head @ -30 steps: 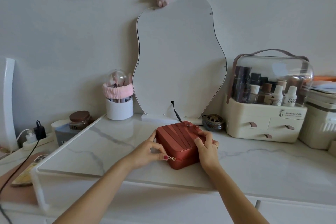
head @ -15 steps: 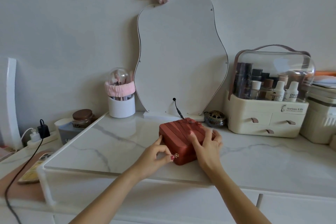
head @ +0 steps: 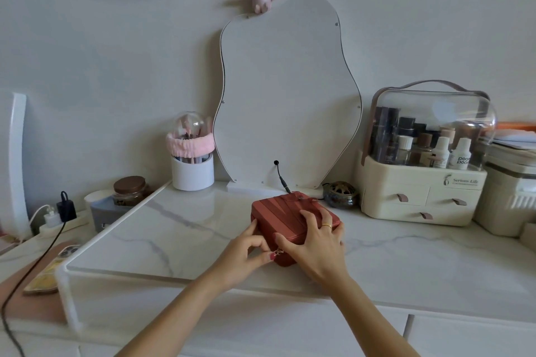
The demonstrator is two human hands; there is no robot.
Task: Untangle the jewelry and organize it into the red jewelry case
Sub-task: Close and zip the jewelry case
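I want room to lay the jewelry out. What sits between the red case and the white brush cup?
Nothing: in the head view the marble top lies bare between the red case and the brush cup.

White marble-look countertop (head: 179, 229) with grey veining, pretty crowded along the back. The red jewelry case (head: 285, 216) sits closed near the middle — behind it a wavy-edged mirror (head: 290, 101) on its base, a white brush cup (head: 193, 172) to the left, a small dark ornate pot (head: 340, 194) and a cream cosmetics organizer (head: 420, 197) to the right.
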